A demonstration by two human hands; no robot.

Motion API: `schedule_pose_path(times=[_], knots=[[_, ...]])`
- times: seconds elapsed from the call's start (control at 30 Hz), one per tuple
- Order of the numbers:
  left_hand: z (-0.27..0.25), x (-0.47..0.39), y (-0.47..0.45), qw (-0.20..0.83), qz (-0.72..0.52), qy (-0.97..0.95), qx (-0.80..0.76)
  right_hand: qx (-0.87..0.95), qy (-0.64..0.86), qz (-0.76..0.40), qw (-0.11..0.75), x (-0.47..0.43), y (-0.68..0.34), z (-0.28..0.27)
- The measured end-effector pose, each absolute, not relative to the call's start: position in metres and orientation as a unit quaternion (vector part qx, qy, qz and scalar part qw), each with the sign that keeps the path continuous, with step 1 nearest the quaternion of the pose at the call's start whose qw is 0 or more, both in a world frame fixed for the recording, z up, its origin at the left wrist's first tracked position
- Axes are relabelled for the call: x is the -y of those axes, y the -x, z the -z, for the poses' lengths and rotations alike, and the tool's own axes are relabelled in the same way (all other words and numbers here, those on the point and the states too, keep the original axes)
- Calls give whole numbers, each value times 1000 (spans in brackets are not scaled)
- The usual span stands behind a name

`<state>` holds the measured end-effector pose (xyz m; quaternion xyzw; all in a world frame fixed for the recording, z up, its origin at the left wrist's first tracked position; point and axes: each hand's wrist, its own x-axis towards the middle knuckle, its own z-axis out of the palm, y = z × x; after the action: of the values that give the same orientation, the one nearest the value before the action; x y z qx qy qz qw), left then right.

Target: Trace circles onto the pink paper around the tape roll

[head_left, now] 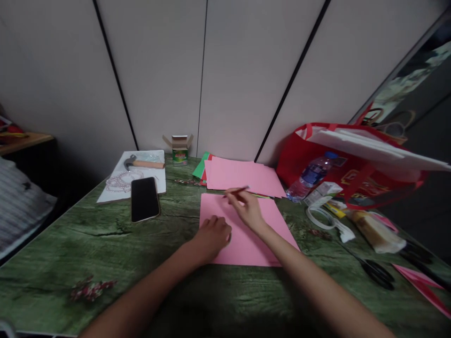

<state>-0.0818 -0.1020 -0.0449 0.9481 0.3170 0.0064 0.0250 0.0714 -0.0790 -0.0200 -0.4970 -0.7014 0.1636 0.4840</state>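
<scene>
A sheet of pink paper (253,249) lies on the table in front of me. My left hand (214,234) rests on its left part with the fingers curled and close together; whatever may be under them is hidden. Over the upper part of the sheet, my right hand (246,209) pinches a slim reddish-brown pencil (241,189). The pencil slants, its lower end pointing left near the paper; I cannot tell whether it touches. Just behind the sheet lies a stack of pink paper (243,173), with green and red sheets showing at its left edge.
Left: a black phone (144,199), and a hammer (144,163) with a beaded string (121,182) on a white sheet. Behind stands an open small box (180,152). Right: a red bag (296,150), bottle (312,176), white tape strip (322,220), black-handled scissors (377,273).
</scene>
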Motion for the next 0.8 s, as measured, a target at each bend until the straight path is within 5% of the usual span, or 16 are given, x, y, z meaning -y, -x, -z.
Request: schedule_pose_path(times=[0.37, 0.6, 0.8], knots=[[61, 55, 100, 93, -130, -864, -478, 859, 469, 77, 193, 195, -111, 79], [28, 27, 142, 41, -142, -777, -612, 868, 452, 54, 198, 193, -117, 71], [28, 22, 155, 70, -98, -752, -648, 835, 500, -89, 209, 189, -122, 48]])
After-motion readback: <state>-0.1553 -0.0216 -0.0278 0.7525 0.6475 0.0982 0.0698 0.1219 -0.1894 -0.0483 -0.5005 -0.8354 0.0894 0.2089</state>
